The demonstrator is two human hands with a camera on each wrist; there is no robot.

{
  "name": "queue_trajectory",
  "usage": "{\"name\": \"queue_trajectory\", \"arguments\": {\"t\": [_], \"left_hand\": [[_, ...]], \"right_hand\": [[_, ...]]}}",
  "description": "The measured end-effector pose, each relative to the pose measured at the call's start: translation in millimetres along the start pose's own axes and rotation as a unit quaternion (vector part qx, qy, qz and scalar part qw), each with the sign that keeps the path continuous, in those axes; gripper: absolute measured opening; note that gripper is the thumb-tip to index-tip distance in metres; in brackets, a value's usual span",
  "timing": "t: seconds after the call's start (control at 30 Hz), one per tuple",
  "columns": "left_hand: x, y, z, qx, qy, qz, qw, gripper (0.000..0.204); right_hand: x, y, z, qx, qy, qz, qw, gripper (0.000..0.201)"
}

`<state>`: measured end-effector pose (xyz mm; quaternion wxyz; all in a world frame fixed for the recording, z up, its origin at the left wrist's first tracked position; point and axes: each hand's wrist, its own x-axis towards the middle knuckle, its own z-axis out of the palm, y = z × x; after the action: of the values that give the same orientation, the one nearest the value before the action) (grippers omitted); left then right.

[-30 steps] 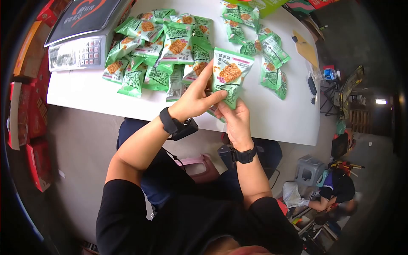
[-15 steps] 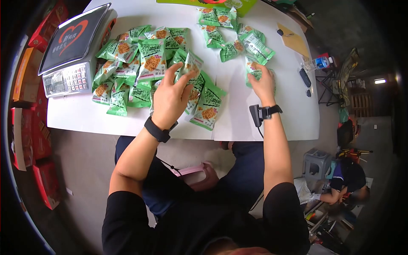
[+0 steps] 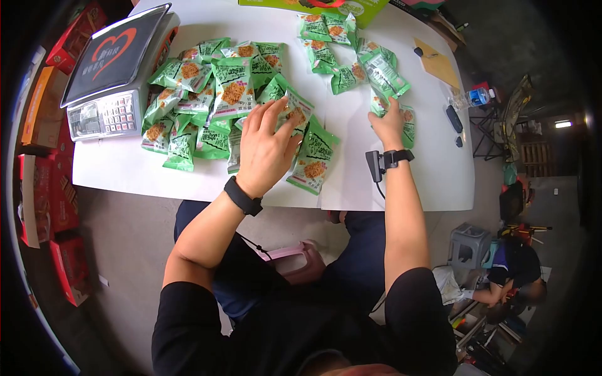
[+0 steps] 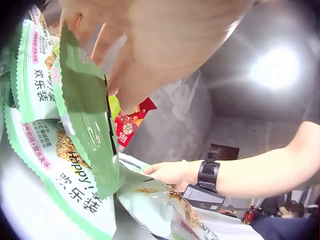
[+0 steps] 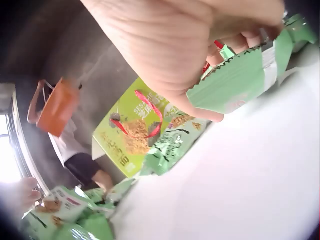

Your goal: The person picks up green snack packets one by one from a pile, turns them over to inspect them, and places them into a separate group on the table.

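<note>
Green snack packets [image 3: 232, 91] with a printed noodle picture lie in a heap at the table's middle left. My left hand [image 3: 266, 147] is over the heap's right side, fingers loosely extended and fingertips right at an upper packet [image 3: 300, 113]. In the left wrist view the palm hangs above a green packet [image 4: 90, 125] standing on edge. Another packet [image 3: 316, 156] lies just right of this hand. At the right, my right hand [image 3: 390, 128] pinches a packet [image 5: 240, 85] by its crimped end, thumb beneath and fingers behind.
More packets [image 3: 348, 76] lie in a curved row at the right. A scale [image 3: 106, 113] stands at the table's left, with a green box [image 3: 357, 9] at the far edge. A brown envelope [image 3: 436, 62] and a bottle [image 3: 478, 97] are at the right. Other people appear beyond.
One second ago both hands held one packet together over the table. They have since parted: the left to the heap, the right to the curved row. Lately the left fingers came nearer the upper packet.
</note>
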<state>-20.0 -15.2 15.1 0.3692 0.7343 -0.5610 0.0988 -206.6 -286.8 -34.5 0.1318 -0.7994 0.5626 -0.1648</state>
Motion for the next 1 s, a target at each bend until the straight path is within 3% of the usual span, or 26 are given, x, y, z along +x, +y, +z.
{"name": "queue_trajectory", "arguments": {"t": [0.03, 0.1, 0.13, 0.17, 0.2, 0.23, 0.3, 0.33, 0.37, 0.43, 0.5, 0.57, 0.63, 0.67, 0.7, 0.73, 0.83, 0.87, 0.9, 0.97, 1.0], "left_hand": [[1, 1, -3, -0.035, 0.023, 0.023, 0.999, 0.034], [1, 4, -6, -0.069, 0.046, 0.045, 0.996, 0.034], [-2, 7, -6, -0.173, 0.033, 0.026, 0.984, 0.034], [-4, 9, -6, -0.276, 0.02, 0.007, 0.961, 0.035], [-5, 9, -5, -0.262, 0.025, 0.029, 0.964, 0.037], [-8, 12, -3, -0.261, 0.024, 0.026, 0.965, 0.037], [-13, 21, 3, -0.505, -0.071, -0.134, 0.85, 0.044], [-18, 25, 10, -0.55, -0.092, -0.165, 0.813, 0.05], [-23, 28, 16, -0.547, -0.09, -0.166, 0.815, 0.05], [-29, 34, 21, -0.681, -0.137, -0.225, 0.683, 0.052], [-31, 47, 20, -0.679, -0.139, -0.215, 0.688, 0.046], [-39, 54, 20, -0.675, -0.159, -0.265, 0.67, 0.039], [-45, 62, 13, -0.661, -0.171, -0.264, 0.681, 0.036], [-49, 68, 9, -0.702, -0.143, -0.324, 0.617, 0.036], [-53, 74, 6, -0.736, -0.113, -0.382, 0.547, 0.037], [-58, 80, 3, -0.732, -0.113, -0.384, 0.551, 0.037], [-73, 96, -5, -0.76, -0.059, -0.419, 0.494, 0.034], [-75, 104, -9, -0.75, -0.047, -0.438, 0.494, 0.032], [-78, 109, -11, -0.746, -0.049, -0.439, 0.498, 0.032], [-85, 121, -14, -0.725, -0.065, -0.433, 0.531, 0.033], [-88, 127, -14, -0.721, -0.069, -0.437, 0.533, 0.033]], "right_hand": [[-4, 0, -2, -0.002, -0.001, 0.0, 1.0, 0.075], [-16, -4, -8, 0.165, 0.007, -0.022, 0.986, 0.071], [-29, -16, -17, 0.164, 0.006, -0.023, 0.986, 0.071], [-50, -37, -32, 0.26, -0.012, -0.042, 0.965, 0.069], [-70, -55, -44, 0.353, -0.029, -0.059, 0.933, 0.068], [-87, -66, -51, 0.357, -0.039, -0.091, 0.929, 0.068], [-119, -81, -56, 0.325, -0.006, -0.154, 0.933, 0.069], [-134, -90, -61, 0.287, 0.018, -0.182, 0.94, 0.07], [-149, -98, -64, 0.25, 0.042, -0.211, 0.944, 0.07], [-174, -107, -64, 0.204, 0.072, -0.236, 0.947, 0.075], [-195, -110, -61, 0.183, 0.089, -0.266, 0.942, 0.077], [-216, -108, -61, 0.186, 0.065, -0.27, 0.943, 0.082], [-232, -104, -71, 0.198, 0.026, -0.269, 0.942, 0.084], [-238, -99, -74, 0.205, 0.028, -0.268, 0.941, 0.084], [-243, -91, -78, 0.283, -0.022, -0.22, 0.933, 0.082], [-247, -84, -82, 0.358, -0.073, -0.17, 0.915, 0.081], [-253, -65, -87, 0.44, -0.117, -0.098, 0.885, 0.076], [-256, -60, -86, 0.479, -0.115, -0.085, 0.866, 0.063], [-257, -55, -86, 0.484, -0.115, -0.082, 0.864, 0.063], [-259, -44, -87, 0.551, -0.165, -0.066, 0.816, 0.048], [-261, -43, -89, 0.571, -0.15, -0.052, 0.806, 0.033]]}}
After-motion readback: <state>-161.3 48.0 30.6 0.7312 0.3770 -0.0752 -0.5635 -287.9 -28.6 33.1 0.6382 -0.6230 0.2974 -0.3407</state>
